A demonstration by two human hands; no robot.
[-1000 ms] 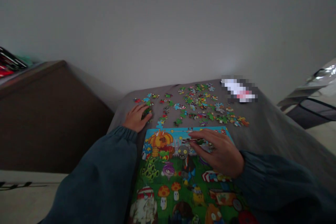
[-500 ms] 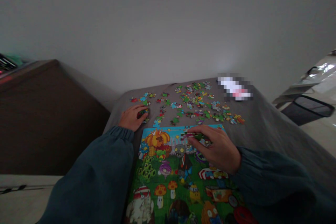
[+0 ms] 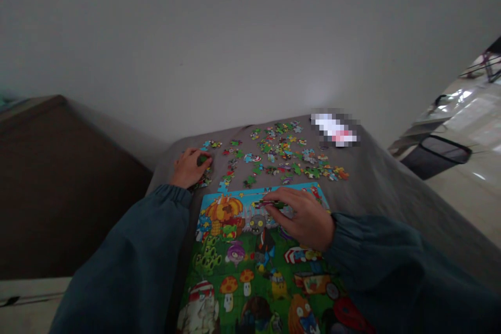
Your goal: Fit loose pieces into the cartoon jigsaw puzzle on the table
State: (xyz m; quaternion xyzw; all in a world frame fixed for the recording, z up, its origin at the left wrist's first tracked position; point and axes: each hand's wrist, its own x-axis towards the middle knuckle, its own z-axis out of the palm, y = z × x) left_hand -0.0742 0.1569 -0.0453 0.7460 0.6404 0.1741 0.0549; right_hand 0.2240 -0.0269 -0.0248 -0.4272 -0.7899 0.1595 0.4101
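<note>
Holding puzzle pieces (image 3: 270, 203) in hands (image 3: 303, 219)

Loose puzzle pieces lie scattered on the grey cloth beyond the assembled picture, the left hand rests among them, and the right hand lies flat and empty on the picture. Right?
Not quite. In the head view the right hand is not empty: its fingers pinch a small puzzle piece over the assembled picture. The loose pieces on the grey cloth and the left hand are as stated.

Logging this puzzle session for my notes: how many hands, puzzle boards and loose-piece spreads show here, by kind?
Hands: 2, left hand and right hand
Puzzle picture board: 1
Spread of loose pieces, too small to count singly: 1
Total: 4
</note>
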